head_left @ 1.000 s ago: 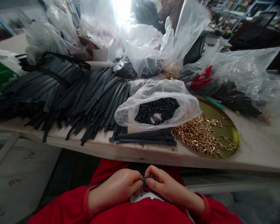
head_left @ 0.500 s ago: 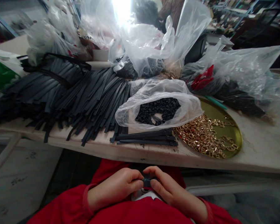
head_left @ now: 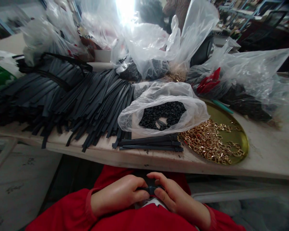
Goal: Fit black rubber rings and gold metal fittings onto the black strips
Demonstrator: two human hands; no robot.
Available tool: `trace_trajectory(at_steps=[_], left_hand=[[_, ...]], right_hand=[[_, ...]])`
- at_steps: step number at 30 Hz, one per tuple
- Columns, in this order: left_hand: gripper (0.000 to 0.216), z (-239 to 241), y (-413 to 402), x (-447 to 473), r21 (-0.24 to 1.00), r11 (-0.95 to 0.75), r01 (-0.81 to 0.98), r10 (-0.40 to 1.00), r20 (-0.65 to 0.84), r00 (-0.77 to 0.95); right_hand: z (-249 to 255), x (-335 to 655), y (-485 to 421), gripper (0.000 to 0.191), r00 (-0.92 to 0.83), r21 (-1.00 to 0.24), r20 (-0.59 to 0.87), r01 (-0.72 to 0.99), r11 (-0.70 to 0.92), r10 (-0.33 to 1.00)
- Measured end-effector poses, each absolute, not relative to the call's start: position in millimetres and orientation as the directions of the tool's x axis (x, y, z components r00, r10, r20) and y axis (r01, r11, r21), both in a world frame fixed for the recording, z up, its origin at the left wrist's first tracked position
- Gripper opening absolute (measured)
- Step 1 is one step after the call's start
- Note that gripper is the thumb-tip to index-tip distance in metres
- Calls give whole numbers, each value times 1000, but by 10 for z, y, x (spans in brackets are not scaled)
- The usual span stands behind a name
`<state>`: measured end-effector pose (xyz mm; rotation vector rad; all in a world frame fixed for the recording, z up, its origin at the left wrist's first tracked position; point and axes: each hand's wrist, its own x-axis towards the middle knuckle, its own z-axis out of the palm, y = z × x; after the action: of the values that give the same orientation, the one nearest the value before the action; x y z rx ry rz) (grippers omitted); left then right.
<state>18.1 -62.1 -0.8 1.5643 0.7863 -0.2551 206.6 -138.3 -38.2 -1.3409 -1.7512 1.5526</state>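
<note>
Close to my body, below the table edge, both hands pinch one dark strap (head_left: 151, 190), of which only a short stretch shows between the fingers. My left hand (head_left: 121, 194) is closed on its left part, thumb on top. On the other side my right hand (head_left: 170, 192) grips it between thumb and fingers. A darker band seems to sit around the strap at the middle; its details are too small to tell. On the table ahead lie a few black straps (head_left: 149, 142) in a small stack, beside an open plastic bag (head_left: 127, 120) of small black loops (head_left: 168, 112).
A gold tray (head_left: 243, 141) of gold buckle-like metal pieces (head_left: 204, 141) stands right of the bag. Long black straps (head_left: 98, 102) are heaped to the left, some overhanging the front edge. Filled plastic bags (head_left: 252, 67) line the back, with a turquoise tool (head_left: 221, 106) by the tray.
My left fingers have shifted slightly on the strap, and more of the dark strip now shows between my thumb and forefinger. My right hand has barely moved.
</note>
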Motion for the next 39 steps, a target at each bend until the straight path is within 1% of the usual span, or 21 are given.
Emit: trace_trajectory(at_steps=[2, 6, 8, 10, 12, 14, 15, 17, 18, 19, 21, 22, 23, 24, 26, 28, 30, 31, 35, 39], left_hand=[[25, -13, -639, 196, 799, 52, 599, 315, -582, 749], [28, -66, -730, 272, 792, -131, 596, 394, -510, 765], [28, -82, -764, 301, 769, -181, 613, 429, -499, 753], [29, -75, -749, 306, 749, -206, 629, 451, -497, 741], [26, -49, -661, 287, 720, -253, 646, 488, -482, 728], [21, -31, -503, 269, 675, -318, 666, 579, -418, 700], [19, -34, -407, 275, 655, -348, 671, 637, -360, 682], [19, -74, -213, 335, 627, -409, 663, 733, -207, 648], [19, -111, -126, 390, 613, -450, 650, 756, -127, 643], [19, -157, -51, 455, 590, -489, 642, 769, -56, 637], [17, -253, 59, 581, 501, -583, 640, 760, 58, 647], [17, -294, 97, 624, 468, -594, 654, 767, 86, 636], [17, -323, 126, 642, 442, -599, 668, 774, 104, 625], [17, -337, 153, 631, 418, -604, 679, 778, 122, 616], [20, -313, 219, 517, 381, -599, 704, 793, 156, 589], [23, -229, 352, 309, 323, -534, 782, 845, 167, 508], [25, -128, 581, 82, 222, -354, 909, 935, 118, 335], [27, -88, 725, -13, 196, -284, 939, 957, 113, 266], [19, -64, 1263, -136, 167, -140, 976, 989, 62, 131], [16, -127, 1465, -35, 208, -64, 976, 998, 11, 63]], right_hand=[[-360, 2066, -1388, 37, -452, -928, -261, 360, -94, 853], [-405, 1983, -1422, 39, -480, -935, -246, 347, -75, 842], [-447, 1936, -1438, 41, -454, -933, -228, 354, -61, 862], [-459, 1939, -1426, 40, -394, -925, -211, 377, -52, 894], [-420, 2024, -1363, 34, -300, -909, -182, 415, -44, 936], [-344, 2191, -1242, 25, -147, -874, -144, 483, -56, 979], [-306, 2294, -1165, 22, -59, -845, -113, 531, -64, 992], [-259, 2500, -984, 24, 86, -750, -14, 658, -67, 996], [-259, 2589, -887, 25, 119, -680, 53, 731, -51, 992], [-275, 2662, -788, 25, 127, -594, 123, 804, -29, 984], [-356, 2755, -599, 26, 97, -400, 243, 917, 9, 965], [-414, 2778, -516, 27, 75, -311, 287, 950, 19, 955], [-479, 2791, -446, 28, 59, -245, 321, 969, 23, 945], [-546, 2798, -391, 29, 51, -211, 355, 977, 27, 933], [-671, 2810, -329, 33, 33, -194, 414, 980, 53, 909], [-759, 2829, -319, 38, 2, -188, 464, 977, 96, 886], [-797, 2848, -333, 41, -18, -170, 515, 978, 124, 857], [-796, 2852, -339, 42, -24, -158, 539, 979, 129, 842], [-724, 2836, -328, 38, -67, -110, 586, 981, 161, 807], [-655, 2819, -316, 31, -117, -99, 603, 971, 219, 789]])
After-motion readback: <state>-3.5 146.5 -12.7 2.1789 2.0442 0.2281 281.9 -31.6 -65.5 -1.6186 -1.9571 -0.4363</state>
